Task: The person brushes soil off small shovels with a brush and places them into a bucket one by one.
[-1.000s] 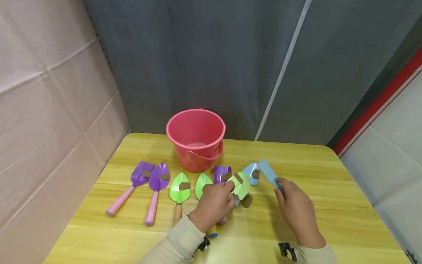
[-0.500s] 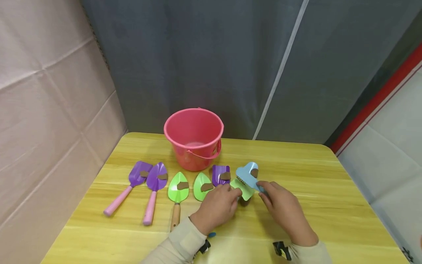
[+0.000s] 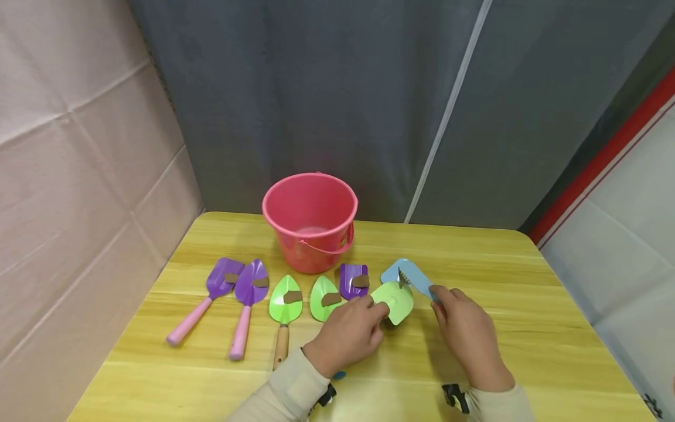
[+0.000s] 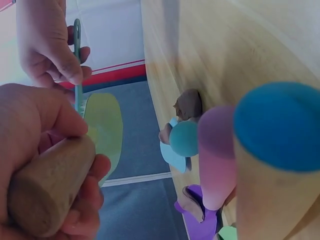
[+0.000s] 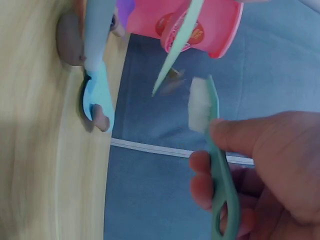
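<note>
Steadying hand: left hand (image 3: pixel 348 331), grip closed round the wooden handle (image 4: pixel 52 187) of the green trowel (image 3: pixel 399 302), held above the counter (image 3: pixel 527 328), probably so the brush can reach its face.
Brush: right hand (image 3: pixel 466 334) pinches the brush (image 5: pixel 220 165) between thumb and fingers, bristles (image 5: pixel 199 104) towards the trowel.
Left wrist view alone: the handle, hidden in the head view.
Right wrist view alone: bristles apart from the trowel; blurred brown bit (image 5: pixel 173 85) between.
Head view alone: inside of the bucket (image 3: pixel 292 249).

Booth with cloth walls (image 3: pixel 95 176)
</note>
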A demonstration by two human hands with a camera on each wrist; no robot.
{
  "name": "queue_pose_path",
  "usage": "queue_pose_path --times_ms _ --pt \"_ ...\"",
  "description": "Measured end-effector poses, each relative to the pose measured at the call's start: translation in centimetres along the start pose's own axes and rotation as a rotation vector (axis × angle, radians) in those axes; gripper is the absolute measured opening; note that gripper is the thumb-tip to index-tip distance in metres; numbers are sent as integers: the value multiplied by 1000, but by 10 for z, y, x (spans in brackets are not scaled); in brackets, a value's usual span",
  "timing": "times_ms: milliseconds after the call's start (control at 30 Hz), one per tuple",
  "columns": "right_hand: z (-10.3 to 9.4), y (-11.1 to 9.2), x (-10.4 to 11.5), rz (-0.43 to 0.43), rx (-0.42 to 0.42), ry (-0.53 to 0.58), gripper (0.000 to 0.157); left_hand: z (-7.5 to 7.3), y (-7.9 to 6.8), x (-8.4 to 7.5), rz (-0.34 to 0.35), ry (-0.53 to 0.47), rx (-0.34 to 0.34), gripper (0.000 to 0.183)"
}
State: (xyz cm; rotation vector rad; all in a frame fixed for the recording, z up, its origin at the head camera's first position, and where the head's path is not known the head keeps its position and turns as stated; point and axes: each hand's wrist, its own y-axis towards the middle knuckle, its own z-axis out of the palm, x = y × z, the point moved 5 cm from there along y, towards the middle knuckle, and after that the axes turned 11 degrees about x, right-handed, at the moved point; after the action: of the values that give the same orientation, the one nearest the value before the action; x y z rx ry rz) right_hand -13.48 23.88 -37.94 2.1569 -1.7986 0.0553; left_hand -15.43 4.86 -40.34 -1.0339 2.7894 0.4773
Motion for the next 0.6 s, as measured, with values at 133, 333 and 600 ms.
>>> queue_pose_path --times_ms 133,333,600 --pt "1 0 8 -82 27 41 30 -2 1 3 -25 -3 -4 15" --pt "8 1 12 -115 79 44 29 -4 1 3 -5 -17 4 17" --pt "4 0 3 -21 22 26 30 -1 2 4 -17 -8 56 14"
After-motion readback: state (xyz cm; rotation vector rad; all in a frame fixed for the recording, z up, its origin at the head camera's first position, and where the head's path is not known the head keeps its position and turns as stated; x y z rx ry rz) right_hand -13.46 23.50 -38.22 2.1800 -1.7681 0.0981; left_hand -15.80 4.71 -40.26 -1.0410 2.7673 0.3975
